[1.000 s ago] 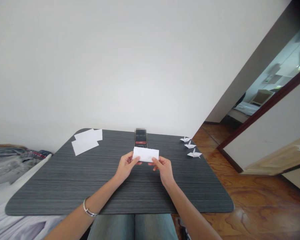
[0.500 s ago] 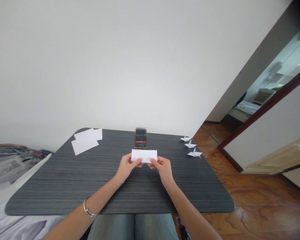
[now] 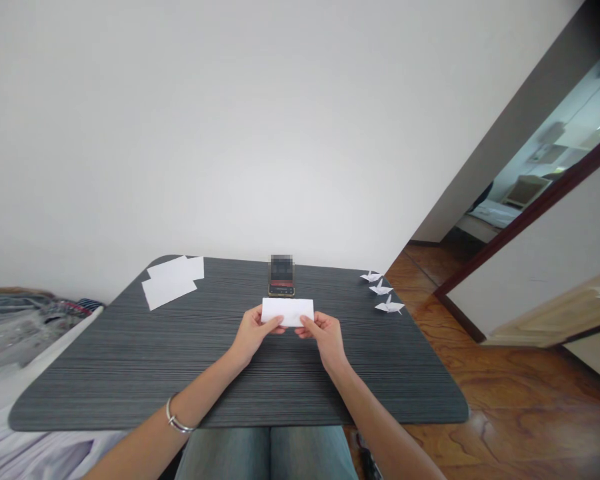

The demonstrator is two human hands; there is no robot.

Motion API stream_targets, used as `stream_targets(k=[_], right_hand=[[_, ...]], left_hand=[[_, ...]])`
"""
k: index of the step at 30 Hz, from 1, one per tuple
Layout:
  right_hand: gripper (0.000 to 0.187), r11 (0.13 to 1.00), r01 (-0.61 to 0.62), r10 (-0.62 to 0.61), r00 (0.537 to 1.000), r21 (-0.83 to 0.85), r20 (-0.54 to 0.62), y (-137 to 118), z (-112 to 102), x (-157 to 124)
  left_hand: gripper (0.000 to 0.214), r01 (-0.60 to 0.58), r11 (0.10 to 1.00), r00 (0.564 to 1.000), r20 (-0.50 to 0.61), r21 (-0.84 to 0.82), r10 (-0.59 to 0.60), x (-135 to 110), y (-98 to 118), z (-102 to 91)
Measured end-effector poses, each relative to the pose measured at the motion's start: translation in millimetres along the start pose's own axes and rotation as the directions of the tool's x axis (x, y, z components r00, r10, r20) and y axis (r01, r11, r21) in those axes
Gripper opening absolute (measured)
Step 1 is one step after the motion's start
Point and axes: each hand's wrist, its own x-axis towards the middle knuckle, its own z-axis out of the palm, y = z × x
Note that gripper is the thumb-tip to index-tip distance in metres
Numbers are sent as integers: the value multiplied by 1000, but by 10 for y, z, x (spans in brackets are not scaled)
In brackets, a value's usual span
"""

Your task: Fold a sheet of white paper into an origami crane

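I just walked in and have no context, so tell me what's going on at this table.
A person sits at a dark striped table and holds a folded white paper in both hands. The left hand pinches its near left corner and the right hand its near right corner. A phone stands just beyond the paper. Three paper cranes sit at the far right edge, and loose white sheets lie at the far left.

The phone at twelve o'clock of the paper is blurred out. The paper's lower corners are hidden under the grip of the left hand and right hand.
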Motion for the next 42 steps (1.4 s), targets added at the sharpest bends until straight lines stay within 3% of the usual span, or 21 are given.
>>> stream_targets(k=[15,27,35,42], right_hand=[[24,1000,-8,8,1000,14,0,14,-3,7],[20,1000,13,-13,1000,5,4,4,1,-1],[22,998,34,-34,999,-49,8,-10,25,-15],[26,1000,24,-24,1000,4,-2,1,46,-6]], left_hand=[[37,40,998,999,30,-38,-39,5,9,-16],[37,-13,999,998,62,-44,16,-3,13,-11],[38,-29,999,999,21,13,29,0,-11,-6],[38,-100,992,995,14,75,99,8,-7,-5]])
